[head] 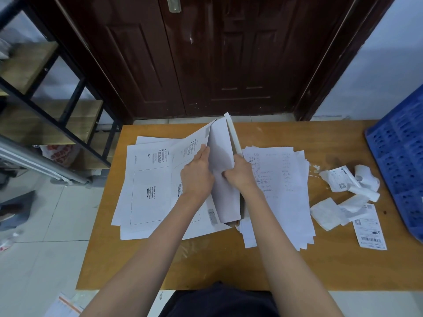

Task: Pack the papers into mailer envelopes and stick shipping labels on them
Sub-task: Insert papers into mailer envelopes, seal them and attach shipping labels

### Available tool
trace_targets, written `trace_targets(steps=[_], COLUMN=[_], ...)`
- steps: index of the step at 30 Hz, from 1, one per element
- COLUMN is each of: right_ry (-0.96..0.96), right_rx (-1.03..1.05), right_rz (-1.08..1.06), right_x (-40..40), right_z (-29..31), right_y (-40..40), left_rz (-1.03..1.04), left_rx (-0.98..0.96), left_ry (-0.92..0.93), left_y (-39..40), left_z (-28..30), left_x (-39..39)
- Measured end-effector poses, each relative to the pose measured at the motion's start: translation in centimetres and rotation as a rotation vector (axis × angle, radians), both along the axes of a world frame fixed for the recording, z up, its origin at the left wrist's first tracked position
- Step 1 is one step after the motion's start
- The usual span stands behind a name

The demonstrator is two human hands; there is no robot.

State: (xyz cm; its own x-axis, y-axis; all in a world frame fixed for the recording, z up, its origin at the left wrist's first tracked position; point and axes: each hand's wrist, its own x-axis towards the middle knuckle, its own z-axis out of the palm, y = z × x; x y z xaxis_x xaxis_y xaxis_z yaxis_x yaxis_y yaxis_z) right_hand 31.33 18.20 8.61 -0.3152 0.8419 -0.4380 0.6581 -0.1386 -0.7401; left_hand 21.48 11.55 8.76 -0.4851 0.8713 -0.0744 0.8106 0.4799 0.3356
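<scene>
On a wooden table point(142, 266) both hands work at one white mailer envelope point(220, 156) that stands tilted up on its long edge above the middle of the table, its far end reaching toward the dark door point(206, 53). The left hand point(198, 177) lies against the envelope's left face with fingers stretched along it, the fingertips at the edge of the printed panel; the right hand point(240, 171) has its fingers curled round the envelope's right edge, gripping it. Under and left of the envelope lies a stack of flat mailer envelopes point(146, 191), the top one printed with a box for the waybill. Just right of the hands sits a loose pile of papers point(281, 186) with handwritten lines. Further right, near a blue plastic crate point(402, 161), lie curled shipping labels point(357, 186) and one flat label point(369, 229) with a barcode. A metal shelf point(57, 92) stands at the left
</scene>
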Motion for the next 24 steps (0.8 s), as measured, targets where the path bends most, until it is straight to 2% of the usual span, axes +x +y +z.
trace_targets(steps=[11, 20, 24], right_ry=[-0.123, -0.087, 0.022], right_rx=[0.077, 0.114, 0.079], right_rz=[0.106, 0.074, -0.006], right_x=[-0.4, -0.7, -1.4], right_z=[-0.7, -0.5, -1.5], right_y=[-0.7, -0.5, -1.4], left_rz=[-0.007, 0.021, 0.059], left_rx=[0.0, 0.039, 0.09], left_ry=[-0.019, -0.05, -0.078], left_y=[0.1, 0.6, 0.7], left_z=[0.3, 0.6, 0.6], left_x=[0.5, 0.4, 0.7])
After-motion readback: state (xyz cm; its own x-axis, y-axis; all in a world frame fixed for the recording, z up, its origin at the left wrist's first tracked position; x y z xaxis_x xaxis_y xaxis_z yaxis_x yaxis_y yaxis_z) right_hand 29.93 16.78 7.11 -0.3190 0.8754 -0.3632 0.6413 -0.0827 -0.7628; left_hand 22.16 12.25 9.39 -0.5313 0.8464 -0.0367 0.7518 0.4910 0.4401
